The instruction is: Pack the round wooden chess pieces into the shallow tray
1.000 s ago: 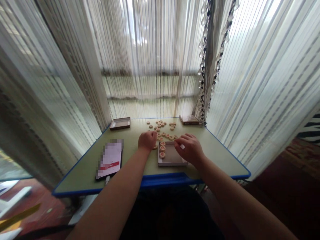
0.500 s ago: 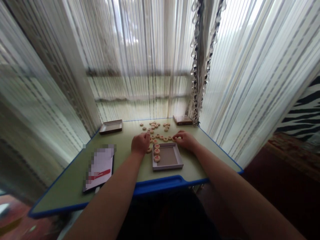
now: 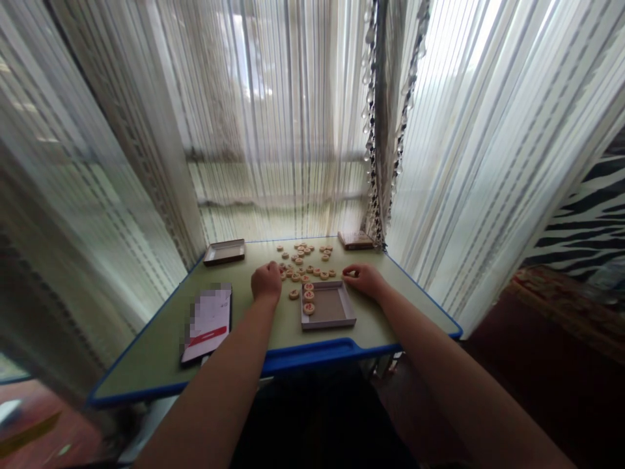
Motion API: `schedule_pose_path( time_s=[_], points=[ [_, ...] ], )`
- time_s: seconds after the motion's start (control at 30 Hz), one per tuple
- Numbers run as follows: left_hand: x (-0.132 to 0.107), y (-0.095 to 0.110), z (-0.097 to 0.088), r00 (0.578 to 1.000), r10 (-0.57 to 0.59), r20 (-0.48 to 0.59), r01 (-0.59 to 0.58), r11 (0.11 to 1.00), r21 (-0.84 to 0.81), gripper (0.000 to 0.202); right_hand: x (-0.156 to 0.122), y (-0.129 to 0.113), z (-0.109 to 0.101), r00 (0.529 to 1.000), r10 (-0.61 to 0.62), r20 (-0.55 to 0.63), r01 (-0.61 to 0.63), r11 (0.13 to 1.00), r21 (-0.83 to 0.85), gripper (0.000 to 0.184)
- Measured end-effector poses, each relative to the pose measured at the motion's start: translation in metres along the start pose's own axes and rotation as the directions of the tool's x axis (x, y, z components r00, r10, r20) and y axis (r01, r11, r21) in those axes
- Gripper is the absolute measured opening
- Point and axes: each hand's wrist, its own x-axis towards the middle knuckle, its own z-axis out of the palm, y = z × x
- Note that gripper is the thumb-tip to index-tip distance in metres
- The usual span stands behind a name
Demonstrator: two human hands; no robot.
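Note:
Round wooden Chinese chess pieces (image 3: 309,269) with marked faces lie scattered beyond and left of a shallow open box (image 3: 329,324). Inside the box, a column of three red-marked pieces (image 3: 308,296) runs along its left wall. My left hand (image 3: 266,282) is closed at the left edge of the scattered pieces; its fingertips are turned away, so what they hold, if anything, is hidden. At the box's far right corner, my right hand (image 3: 364,279) is closed, thumb and fingers curled together around a chess piece that is mostly covered by the fingertips.
A tablet (image 3: 208,326) with a lit screen lies on the left of the green, blue-edged table (image 3: 146,365). A shallow box lid (image 3: 224,251) is at the far left, a closed flat box (image 3: 355,240) at the far right. Sheer curtains (image 3: 283,130) hang behind.
My left hand has drawn slightly left, uncovering more of the pieces beside it. My right hand has shifted a little right, away from the row of pieces. The camera view has also shifted.

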Motion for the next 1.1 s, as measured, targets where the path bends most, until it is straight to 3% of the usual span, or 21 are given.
schedule_pose_path(
  time_s=[0.1, 0.27, 0.43, 0.53, 0.83, 1.1],
  points=[
    [0.002, 0.001, 0.002, 1.000, -0.004, 0.023, 0.005, 0.999, -0.046, 0.043, 0.001, 0.000, 0.002, 1.000, 0.002, -0.003, -0.002, 1.000, -0.002, 0.026],
    [0.000, 0.008, 0.011, 0.977, 0.204, 0.064, -0.196, 0.974, -0.116, 0.041, 0.002, 0.001, 0.004, 0.996, -0.087, 0.011, 0.087, 0.996, -0.008, 0.025],
    [0.002, 0.006, 0.015, 0.994, 0.110, -0.003, -0.108, 0.972, -0.206, 0.049, 0.005, 0.001, 0.006, 0.994, -0.106, 0.034, 0.104, 0.994, 0.044, 0.024],
    [0.003, 0.005, 0.015, 0.992, 0.130, -0.008, -0.128, 0.968, -0.215, 0.050, 0.007, 0.001, 0.007, 0.989, -0.138, 0.055, 0.132, 0.986, 0.104, 0.020],
    [0.007, 0.007, 0.020, 0.986, 0.153, 0.065, -0.140, 0.974, -0.181, 0.050, 0.008, -0.005, 0.004, 0.995, -0.082, 0.057, 0.077, 0.994, 0.081, 0.027],
    [0.002, 0.009, 0.013, 0.986, 0.169, 0.009, -0.165, 0.970, -0.181, 0.051, 0.010, -0.009, 0.000, 1.000, -0.004, 0.005, 0.004, 0.995, 0.103, 0.024]
  ],
)
